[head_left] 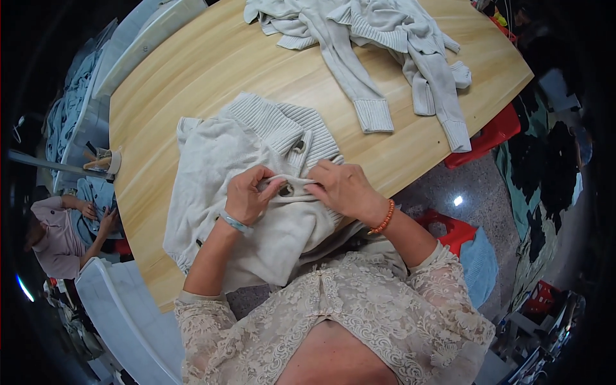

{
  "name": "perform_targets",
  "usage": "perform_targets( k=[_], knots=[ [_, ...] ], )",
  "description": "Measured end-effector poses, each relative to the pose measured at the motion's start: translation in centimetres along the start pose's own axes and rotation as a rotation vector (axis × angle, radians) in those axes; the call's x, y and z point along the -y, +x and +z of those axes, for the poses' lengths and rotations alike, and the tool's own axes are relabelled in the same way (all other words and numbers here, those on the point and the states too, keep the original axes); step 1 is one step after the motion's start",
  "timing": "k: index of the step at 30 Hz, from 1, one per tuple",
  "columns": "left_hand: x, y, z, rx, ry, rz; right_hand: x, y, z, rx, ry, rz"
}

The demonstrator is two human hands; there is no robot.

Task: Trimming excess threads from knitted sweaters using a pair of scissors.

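A cream knitted sweater [218,151] with wide ribbed bands lies bunched on the wooden table, part of it hanging over the near edge. My left hand [250,196] pinches the sweater's narrow front band, thumb against fingers. On the same band, to the right, my right hand [343,189] grips the fabric with its fingers closed. Between the two hands a dark round button [286,190] shows at the band. A second dark button [299,147] sits higher up, beside the ribbing.
More cream knitwear [385,51] with ribbed cuffs lies across the far side of the wooden table [154,109]. Red stools [449,231] stand to the right, one beside blue cloth [478,266]. At the left, a tool cup [114,162] is near a co-worker [54,231] handling blue fabric.
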State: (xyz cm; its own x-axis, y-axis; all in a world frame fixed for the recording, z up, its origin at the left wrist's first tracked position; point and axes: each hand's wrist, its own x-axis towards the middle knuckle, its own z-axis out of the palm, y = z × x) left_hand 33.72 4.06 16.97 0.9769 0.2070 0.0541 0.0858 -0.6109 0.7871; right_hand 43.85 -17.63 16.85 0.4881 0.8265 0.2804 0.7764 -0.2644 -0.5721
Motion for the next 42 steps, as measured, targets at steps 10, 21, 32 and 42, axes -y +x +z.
perform_targets(
  k=[10,21,32,42],
  knots=[
    [-2.8,5.4,4.3,-0.087,0.259,0.410,-1.2,-0.6,-1.7,0.086,-0.263,0.215],
    [-2.6,7.9,3.9,0.299,-0.484,-0.296,-1.1,-0.4,-2.0,-0.080,-0.023,0.061],
    [-2.1,6.4,4.2,0.281,-0.823,-0.358,0.0,-0.1,-0.7,-0.267,-0.008,0.133],
    [-4.1,2.8,2.9,0.208,-0.047,0.142,-1.3,-0.8,0.0,-0.117,0.053,0.121]
  ],
)
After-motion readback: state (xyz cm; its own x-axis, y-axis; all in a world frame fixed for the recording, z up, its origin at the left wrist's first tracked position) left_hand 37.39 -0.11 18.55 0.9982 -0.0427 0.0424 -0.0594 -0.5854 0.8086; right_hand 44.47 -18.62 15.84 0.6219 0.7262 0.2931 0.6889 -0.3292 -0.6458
